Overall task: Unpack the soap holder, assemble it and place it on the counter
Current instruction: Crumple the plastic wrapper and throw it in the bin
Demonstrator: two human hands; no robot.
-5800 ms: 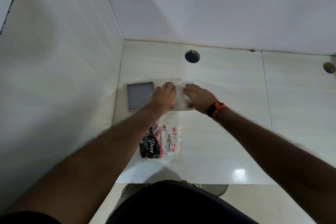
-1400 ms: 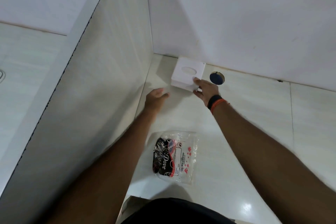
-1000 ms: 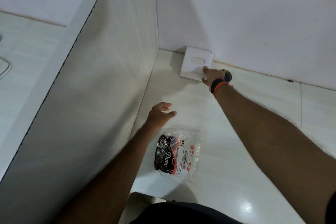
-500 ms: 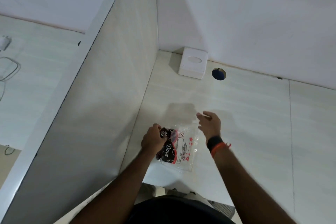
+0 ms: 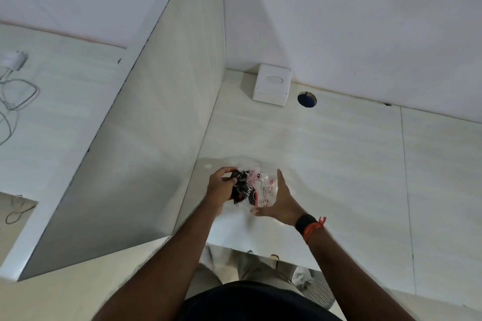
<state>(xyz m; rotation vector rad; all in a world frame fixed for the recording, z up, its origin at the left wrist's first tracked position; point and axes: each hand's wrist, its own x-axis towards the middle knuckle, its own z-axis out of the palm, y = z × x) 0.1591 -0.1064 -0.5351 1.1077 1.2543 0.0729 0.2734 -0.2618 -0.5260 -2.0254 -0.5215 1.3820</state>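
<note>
Head view: glossy pale tiled bench (image 5: 326,154), white square soap holder (image 5: 272,85) in back corner by round hole (image 5: 307,99). Left hand (image 5: 221,186) pinches crinkly clear plastic packet (image 5: 254,190); right hand (image 5: 283,198) open, cupping it

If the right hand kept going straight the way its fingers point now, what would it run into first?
The right hand points away, up the counter. The way looks free until the back wall, roughly by the blue hole, with the white soap holder just left of it. Depth is uncertain.
</note>
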